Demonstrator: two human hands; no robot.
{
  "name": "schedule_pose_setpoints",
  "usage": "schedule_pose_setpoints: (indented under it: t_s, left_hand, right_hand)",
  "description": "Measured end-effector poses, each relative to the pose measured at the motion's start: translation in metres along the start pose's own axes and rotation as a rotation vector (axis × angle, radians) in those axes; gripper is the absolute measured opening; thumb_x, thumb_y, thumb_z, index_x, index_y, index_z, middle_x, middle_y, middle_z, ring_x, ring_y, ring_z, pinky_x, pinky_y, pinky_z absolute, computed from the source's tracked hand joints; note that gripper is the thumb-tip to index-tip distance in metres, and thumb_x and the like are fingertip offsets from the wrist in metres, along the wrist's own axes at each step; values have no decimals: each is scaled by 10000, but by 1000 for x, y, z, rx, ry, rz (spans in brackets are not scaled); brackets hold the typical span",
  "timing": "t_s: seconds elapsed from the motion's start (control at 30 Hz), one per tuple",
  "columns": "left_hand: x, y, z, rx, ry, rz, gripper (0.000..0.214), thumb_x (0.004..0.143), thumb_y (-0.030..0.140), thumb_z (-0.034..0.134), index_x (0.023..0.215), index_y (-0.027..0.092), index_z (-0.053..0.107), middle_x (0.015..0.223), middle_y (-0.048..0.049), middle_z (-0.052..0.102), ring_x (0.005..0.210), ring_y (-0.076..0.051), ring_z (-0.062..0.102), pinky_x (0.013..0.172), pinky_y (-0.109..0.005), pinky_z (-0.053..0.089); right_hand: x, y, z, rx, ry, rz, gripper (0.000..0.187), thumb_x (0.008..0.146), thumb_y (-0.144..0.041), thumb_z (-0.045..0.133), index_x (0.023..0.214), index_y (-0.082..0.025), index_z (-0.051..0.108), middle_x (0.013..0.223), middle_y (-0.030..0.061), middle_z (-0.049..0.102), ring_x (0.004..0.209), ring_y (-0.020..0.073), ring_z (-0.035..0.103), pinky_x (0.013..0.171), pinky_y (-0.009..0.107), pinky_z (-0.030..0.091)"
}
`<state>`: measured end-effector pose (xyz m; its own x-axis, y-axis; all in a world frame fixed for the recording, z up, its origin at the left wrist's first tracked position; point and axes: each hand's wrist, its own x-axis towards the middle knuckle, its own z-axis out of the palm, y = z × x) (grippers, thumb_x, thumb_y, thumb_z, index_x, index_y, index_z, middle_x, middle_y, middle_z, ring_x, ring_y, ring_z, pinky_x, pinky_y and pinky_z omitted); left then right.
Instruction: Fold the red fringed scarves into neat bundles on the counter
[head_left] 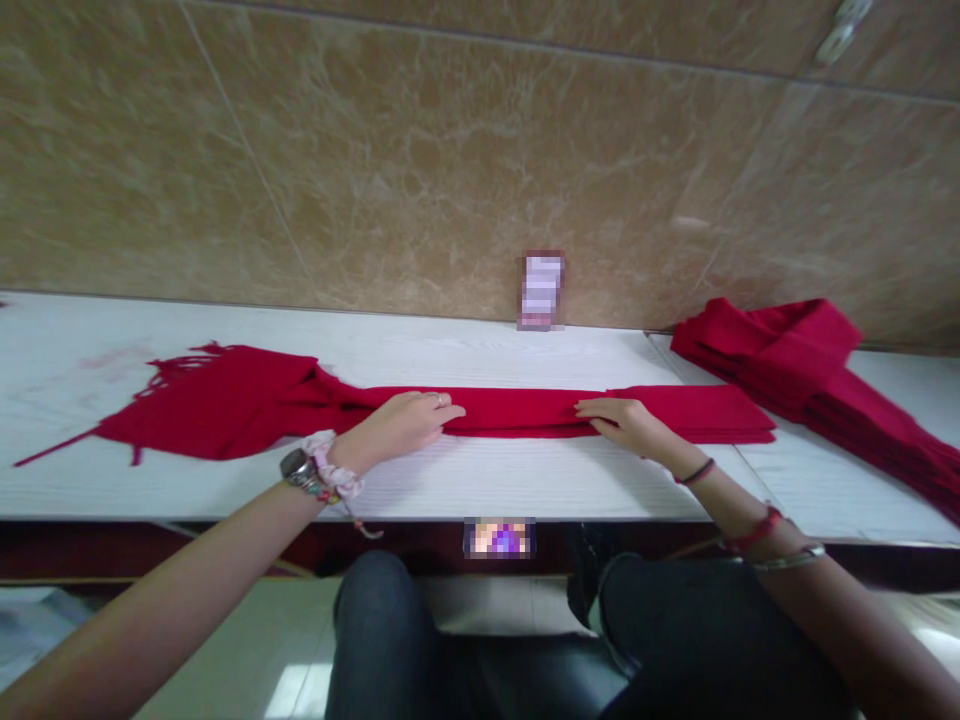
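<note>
A long red scarf [517, 412] lies across the white table, folded into a narrow layered strip in its middle and right part. Its left end spreads wider, with loose fringe and one strand trailing left. My left hand [405, 428] is closed on the strip near the middle, fingers bent over the cloth at its front edge. To the right, my right hand [626, 425] rests on the same strip, its fingers stretched over the fabric and the thumb apart, lower down. Between the two hands the cloth lies flat and straight.
Another red scarf [780, 350], folded over, lies at the right and touches the strip's right end. A blurred phone-like object [541, 290] leans on the marbled wall [420, 180]. A second pixelated object [499, 538] shows below the table's front edge [420, 515].
</note>
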<state>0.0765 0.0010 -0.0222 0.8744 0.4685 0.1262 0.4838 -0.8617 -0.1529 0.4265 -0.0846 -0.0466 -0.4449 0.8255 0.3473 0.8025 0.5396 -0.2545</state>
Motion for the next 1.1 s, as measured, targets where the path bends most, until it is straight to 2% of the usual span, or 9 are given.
schedule_pose_setpoints:
  t_s: [0.13, 0.23, 0.33, 0.47, 0.57, 0.67, 0.87, 0.97, 1.1]
  left_hand:
    - [1, 2, -1, -66, -16, -37, 297, 811, 95, 416, 1033, 178, 595, 1066, -73, 595, 978, -179, 568, 851, -282, 449]
    - [-4, -4, -2, -146, -108, 9, 347, 794, 90, 411, 1078, 200, 578, 1121, -52, 582, 1076, -177, 529, 930, -286, 403]
    - [1, 0, -5, -210, -151, 45, 360, 776, 83, 427, 1081, 200, 578, 1127, -48, 574, 1060, -163, 532, 938, -269, 388]
    - [25, 23, -7, -159, -87, 85, 336, 823, 244, 490, 1151, 196, 545, 1179, -85, 542, 1046, -198, 536, 905, -310, 407]
    - [47, 38, -4, -75, -84, 109, 384, 832, 182, 452, 1213, 192, 497, 1167, -104, 556, 1008, -209, 560, 833, -312, 436]
    - [62, 41, -1, -38, -89, 110, 450, 795, 63, 408, 1219, 192, 486, 1147, -106, 580, 984, -208, 581, 779, -300, 446]
    - [78, 46, 0, -49, -22, 92, 257, 826, 236, 525, 1072, 168, 551, 1061, -117, 611, 915, -234, 608, 719, -320, 473]
    - [82, 48, 5, -52, 60, 127, 180, 859, 162, 486, 1014, 170, 578, 1021, -96, 619, 887, -200, 615, 712, -292, 475]
    - [81, 41, 12, -56, 80, 179, 182, 883, 132, 455, 954, 160, 621, 891, -66, 645, 811, -167, 620, 716, -268, 477]
  right_hand:
    - [-8, 3, -2, 92, -22, -16, 284, 869, -155, 448, 1048, -210, 661, 1130, 52, 650, 1082, 181, 578, 938, 361, 475]
    - [-12, 1, -5, 46, -92, -68, 267, 864, -183, 475, 1051, -214, 664, 1171, 66, 626, 1125, 185, 546, 964, 361, 451]
    - [-13, -4, -7, -41, -90, -95, 287, 849, -182, 483, 1081, -205, 649, 1188, 81, 612, 1122, 192, 545, 954, 361, 461]
    - [-12, -7, -9, -185, -102, -75, 432, 770, -51, 445, 1144, -197, 607, 1147, 84, 623, 1063, 197, 574, 915, 366, 483]
    - [-11, -6, -8, -237, -96, -36, 486, 750, 1, 396, 1158, -185, 583, 1103, 91, 632, 1005, 197, 598, 862, 360, 508]
    - [-11, -5, -5, -239, -33, -18, 447, 775, -8, 392, 1150, -181, 562, 1084, 97, 622, 994, 197, 592, 856, 361, 505]
    - [-11, -1, -1, -250, 32, 91, 270, 808, -62, 449, 1016, -166, 585, 930, 106, 620, 877, 222, 601, 741, 359, 523]
    - [-11, 4, 1, -252, 36, 93, 181, 853, -117, 447, 929, -167, 603, 869, 101, 630, 820, 219, 610, 706, 341, 519]
    - [-12, 12, 4, -265, 43, 45, 167, 878, -145, 442, 893, -164, 607, 853, 101, 637, 802, 209, 616, 707, 325, 515]
